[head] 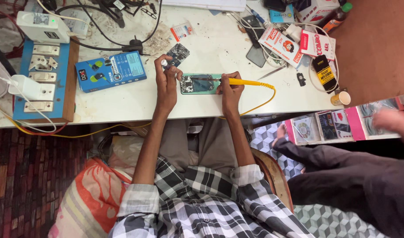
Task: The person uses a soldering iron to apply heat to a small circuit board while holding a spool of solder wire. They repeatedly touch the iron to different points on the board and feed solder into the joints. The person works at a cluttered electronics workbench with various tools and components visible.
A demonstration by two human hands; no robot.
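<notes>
The right hand (230,90) is curled around a yellow soldering iron (248,82), pinching its handle like a pen, with the dark tip laid across an opened phone (201,83). The left hand (166,81) rests at the phone's left end with its fingers pressed together around a small white object; what that object is cannot be told. The phone lies flat on the white table (136,99), near its front edge, between the two hands.

A blue box (110,71) sits just left of the left hand, and a small dark circuit board (179,53) lies just beyond the fingers. Further left stands a blue switchboard (43,81) with white plugs and a white adapter (42,26) on it. Black cables (109,42) snake across the back of the table. To the right lie red and white packets (298,44), a dark phone (257,55) and a small paper cup (341,98) at the table's corner. Another person's blurred hand (393,121) enters from the right, above a shelf of discs (334,125).

The phone's insides are too small to make out, and both hands cover its ends. The iron's tip is hard to separate from the phone's parts.

The phone's long axis runs left to right, along the table edge. The iron lies almost the same way, tip pointing left, its yellow cord (265,99) looping off the front edge.
</notes>
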